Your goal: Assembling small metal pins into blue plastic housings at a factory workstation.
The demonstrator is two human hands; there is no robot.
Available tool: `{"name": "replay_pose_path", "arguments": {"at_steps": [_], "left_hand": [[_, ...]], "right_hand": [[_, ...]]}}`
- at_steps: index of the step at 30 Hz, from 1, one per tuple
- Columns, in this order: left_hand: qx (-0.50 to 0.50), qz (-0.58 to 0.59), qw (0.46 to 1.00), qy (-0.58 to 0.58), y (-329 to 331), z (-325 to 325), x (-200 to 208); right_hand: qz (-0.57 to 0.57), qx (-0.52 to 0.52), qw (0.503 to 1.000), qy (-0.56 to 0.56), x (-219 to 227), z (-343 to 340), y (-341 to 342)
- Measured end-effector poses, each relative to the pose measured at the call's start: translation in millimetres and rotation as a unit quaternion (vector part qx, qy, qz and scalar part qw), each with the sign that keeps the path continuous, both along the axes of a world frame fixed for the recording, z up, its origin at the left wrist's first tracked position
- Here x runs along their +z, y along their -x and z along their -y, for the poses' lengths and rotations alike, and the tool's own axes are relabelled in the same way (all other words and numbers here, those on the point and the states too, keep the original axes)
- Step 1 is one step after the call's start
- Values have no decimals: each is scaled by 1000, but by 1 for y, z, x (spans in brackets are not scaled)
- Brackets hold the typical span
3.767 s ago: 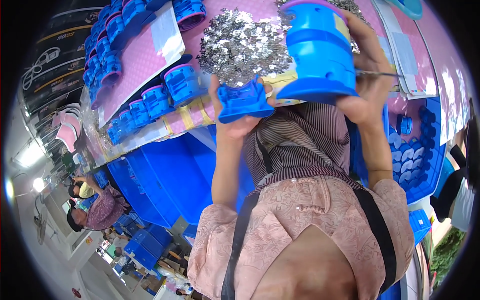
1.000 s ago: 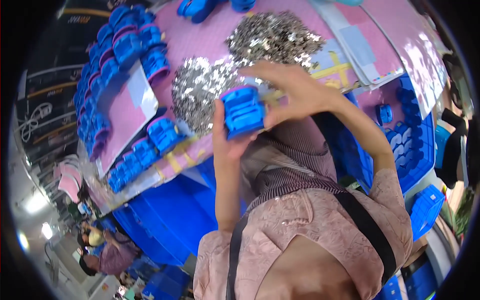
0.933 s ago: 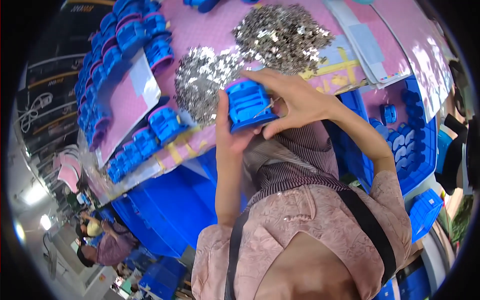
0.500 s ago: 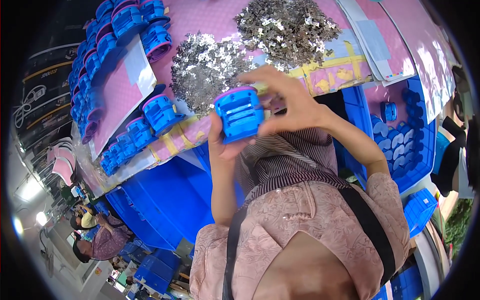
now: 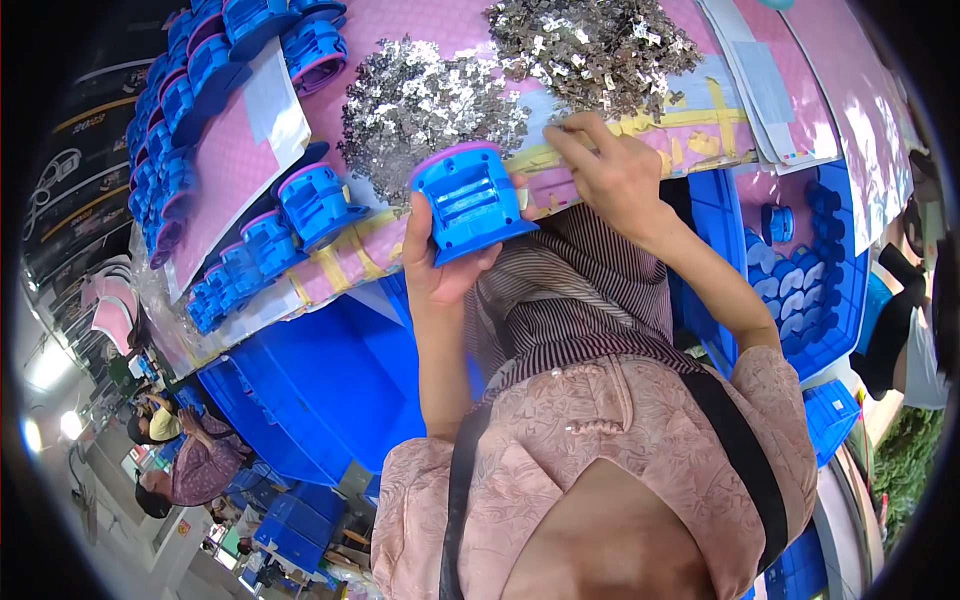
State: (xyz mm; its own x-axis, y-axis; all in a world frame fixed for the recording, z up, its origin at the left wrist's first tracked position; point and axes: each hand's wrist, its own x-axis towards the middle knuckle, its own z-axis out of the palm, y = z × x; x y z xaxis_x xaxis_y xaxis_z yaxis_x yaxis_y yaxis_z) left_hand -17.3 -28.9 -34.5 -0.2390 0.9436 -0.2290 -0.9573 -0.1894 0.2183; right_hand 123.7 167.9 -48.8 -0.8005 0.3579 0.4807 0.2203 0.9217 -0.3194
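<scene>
A blue plastic spool-shaped part (image 5: 470, 200) with a pink upper rim and a wide lower flange rests in my left hand (image 5: 440, 275). The thumb is on its left side and the fingers are behind and under it. Slots and small holes show on its front. To its right, apart from it, my right hand (image 5: 622, 180) hangs over the table's taped edge with the fingers curled in. Thumb and forefinger are close together; anything between them is too small to make out. Beyond the hands lie two heaps of small metal clips, a nearer heap (image 5: 420, 120) and a farther heap (image 5: 600, 50).
More blue parts (image 5: 315, 205) stand in rows on the pink-covered table's left. Sheets of paper (image 5: 765, 90) lie at right. A blue crate (image 5: 850, 290) holding similar parts is at the right; a blue bin (image 5: 320, 390) sits below the table's left edge. Co-workers (image 5: 200, 465) sit far left.
My right hand has drawn away from the blue part, up and to the right, toward the clip heaps. My left hand still holds the part, slightly farther left.
</scene>
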Motion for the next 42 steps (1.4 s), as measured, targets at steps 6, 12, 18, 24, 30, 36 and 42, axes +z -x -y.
{"name": "replay_pose_path", "arguments": {"at_steps": [6,12,18,24,30,36,42], "left_hand": [[17,-135,987,89,0,-2,5],[39,-212,961,172,-8,-11,18],[55,-216,954,201,-8,-8,14],[58,-203,957,198,-9,-12,16],[57,-208,953,212,-11,-14,18],[53,-270,933,231,-13,-22,34],[65,-320,913,245,-18,-28,43]], "right_hand": [[-65,-46,988,134,2,3,1],[-44,-74,983,163,12,1,8],[-9,-89,986,141,10,-4,8],[-46,-104,984,139,9,-4,5],[-95,-75,984,129,16,-3,7],[-126,91,810,565,32,7,11],[-41,74,797,599,51,14,4]]}}
